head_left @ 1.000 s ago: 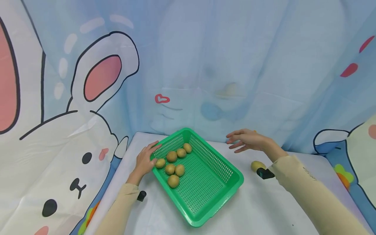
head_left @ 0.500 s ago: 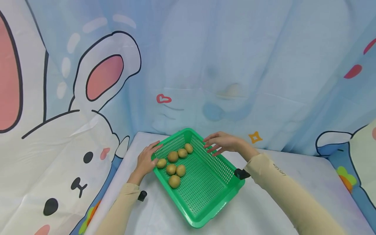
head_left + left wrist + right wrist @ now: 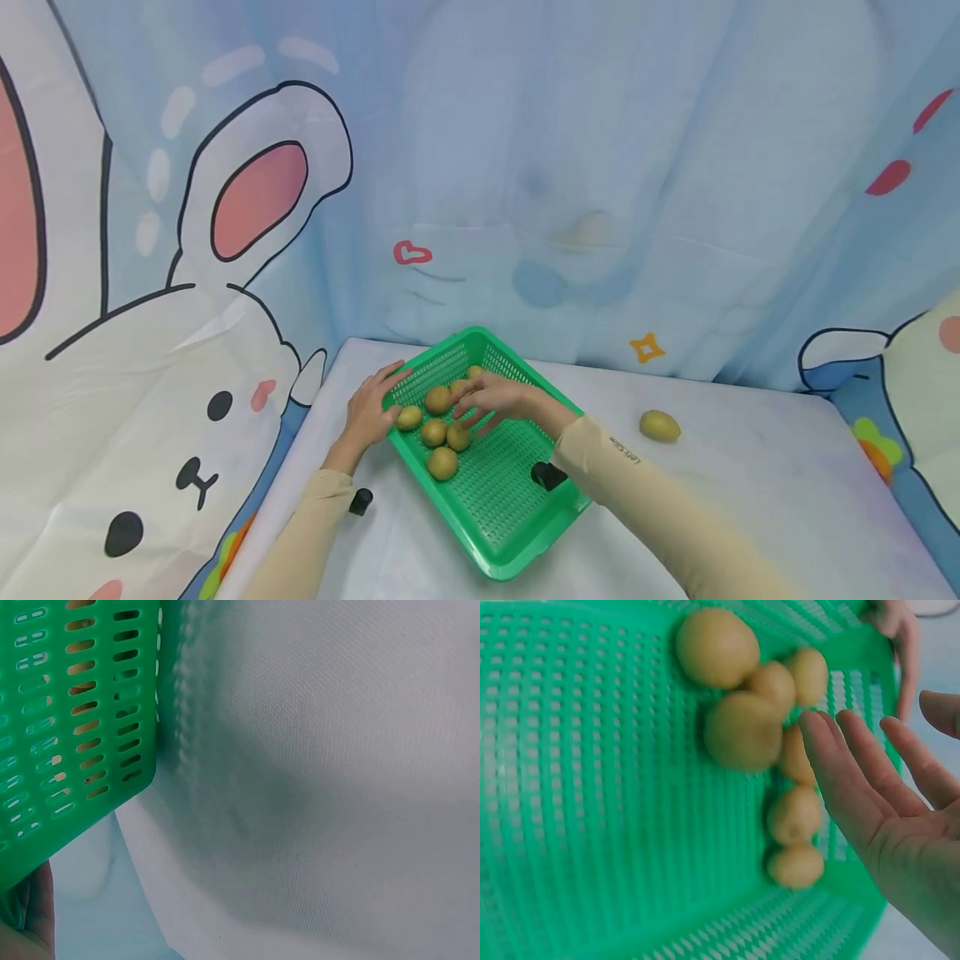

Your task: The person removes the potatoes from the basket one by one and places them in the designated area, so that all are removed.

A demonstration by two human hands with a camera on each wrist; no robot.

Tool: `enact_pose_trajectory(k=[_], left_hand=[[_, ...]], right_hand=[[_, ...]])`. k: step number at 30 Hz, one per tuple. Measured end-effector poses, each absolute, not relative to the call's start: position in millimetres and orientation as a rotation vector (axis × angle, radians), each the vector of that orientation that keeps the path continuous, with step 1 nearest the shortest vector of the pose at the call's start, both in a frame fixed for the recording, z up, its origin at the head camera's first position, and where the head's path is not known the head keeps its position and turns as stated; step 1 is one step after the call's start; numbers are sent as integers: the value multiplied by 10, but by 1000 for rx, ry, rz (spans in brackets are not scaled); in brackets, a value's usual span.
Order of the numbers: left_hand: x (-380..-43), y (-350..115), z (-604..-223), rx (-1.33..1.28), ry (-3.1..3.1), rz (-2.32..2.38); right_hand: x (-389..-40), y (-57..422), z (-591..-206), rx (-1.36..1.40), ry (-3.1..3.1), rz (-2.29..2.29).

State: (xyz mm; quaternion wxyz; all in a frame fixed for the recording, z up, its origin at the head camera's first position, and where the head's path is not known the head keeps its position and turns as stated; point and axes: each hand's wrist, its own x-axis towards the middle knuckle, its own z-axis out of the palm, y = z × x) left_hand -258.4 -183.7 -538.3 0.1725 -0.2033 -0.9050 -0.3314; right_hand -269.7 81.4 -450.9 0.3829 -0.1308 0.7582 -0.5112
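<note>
A green plastic basket with slotted walls sits at an angle on the white-covered table. Several potatoes lie together at its far left end. My left hand grips the rim at the left corner; the left wrist view shows only part of this hand, at the lower corner beside the rim. Over the potatoes hovers my right hand, its fingers spread and slightly bent, with nothing in it. In the right wrist view, its fingertips overlap the row of potatoes.
One oval yellow potato lies on the tablecloth to the right of the basket. A blue cartoon-print curtain hangs behind the table, and a rabbit print covers the left side.
My right hand has moved left from beside the basket, over its right wall, to above the potatoes. My left hand and the basket have stayed in place.
</note>
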Motion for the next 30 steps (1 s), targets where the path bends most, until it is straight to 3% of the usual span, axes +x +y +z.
enact_pose_trajectory(k=[9, 30], left_hand=[[-2527, -1897, -5390, -553, -2565, -941], [-2573, -1843, -5361, -571, -2561, -954]], right_hand=[[-2586, 533, -4756, -351, 1903, -1325], [-2603, 506, -4931, -216, 1946, -1242]])
